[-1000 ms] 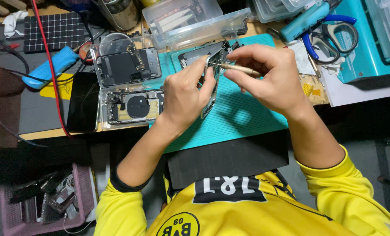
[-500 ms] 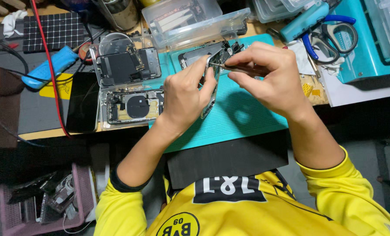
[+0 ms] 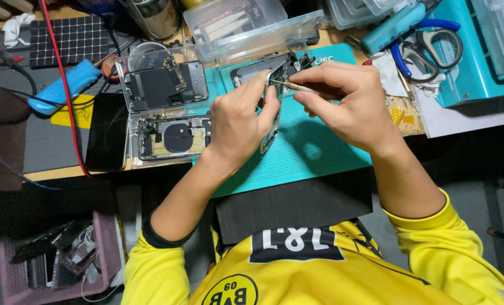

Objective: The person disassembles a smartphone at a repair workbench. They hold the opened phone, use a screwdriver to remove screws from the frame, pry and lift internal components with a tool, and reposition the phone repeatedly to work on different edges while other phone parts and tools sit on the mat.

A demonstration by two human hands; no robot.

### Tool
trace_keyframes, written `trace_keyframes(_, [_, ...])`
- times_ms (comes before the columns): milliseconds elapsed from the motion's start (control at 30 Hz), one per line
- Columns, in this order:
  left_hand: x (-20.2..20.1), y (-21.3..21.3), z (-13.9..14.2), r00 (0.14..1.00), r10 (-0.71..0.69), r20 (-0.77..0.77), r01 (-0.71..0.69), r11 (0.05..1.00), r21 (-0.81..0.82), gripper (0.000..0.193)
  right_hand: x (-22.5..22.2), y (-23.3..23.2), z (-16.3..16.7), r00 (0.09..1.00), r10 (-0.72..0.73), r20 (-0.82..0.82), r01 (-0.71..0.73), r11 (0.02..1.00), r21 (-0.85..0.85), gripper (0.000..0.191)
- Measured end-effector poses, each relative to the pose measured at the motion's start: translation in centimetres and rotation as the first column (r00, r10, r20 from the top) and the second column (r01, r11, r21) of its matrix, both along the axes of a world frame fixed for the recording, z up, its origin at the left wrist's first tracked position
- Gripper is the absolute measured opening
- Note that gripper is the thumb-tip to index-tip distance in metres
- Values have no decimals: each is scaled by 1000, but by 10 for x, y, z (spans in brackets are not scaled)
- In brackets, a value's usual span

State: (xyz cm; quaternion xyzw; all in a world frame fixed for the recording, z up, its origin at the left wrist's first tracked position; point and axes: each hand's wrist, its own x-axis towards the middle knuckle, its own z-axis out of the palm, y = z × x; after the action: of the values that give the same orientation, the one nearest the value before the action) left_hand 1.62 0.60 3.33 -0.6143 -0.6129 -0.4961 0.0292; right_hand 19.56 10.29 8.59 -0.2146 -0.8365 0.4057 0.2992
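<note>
My left hand [image 3: 239, 121] grips an opened phone frame [image 3: 273, 121], holding it on edge above the teal work mat [image 3: 314, 149]. My right hand [image 3: 348, 104] pinches a thin brass-coloured tool [image 3: 294, 86] whose tip touches the top of that frame. Both hands sit close together over the mat's middle. A second opened phone body [image 3: 257, 69] lies flat on the mat just behind the hands.
Two opened phone housings [image 3: 164, 113] lie left of the mat, beside a black screen panel [image 3: 108, 131]. Clear plastic boxes [image 3: 252, 25] stand behind. Blue-handled scissors [image 3: 427, 48] and a teal case lie at the right. A pink basket [image 3: 60, 257] of parts sits lower left.
The tool tip has shifted slightly along the top of the frame; my right fingers have closed in tighter on it. My left hand keeps its hold.
</note>
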Motion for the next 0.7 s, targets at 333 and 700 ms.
trace_keyframes(333, [1,1,0,999,23,-36,-23,1000,8,23,2,4,-3,999,12,-45,-13,1000,-18,16])
trace_keyframes(700, [1,-1,2,1000,12,-26,-12,1000,7,23,-1,2,-6,997,-21,-76,-3,952,-306,15])
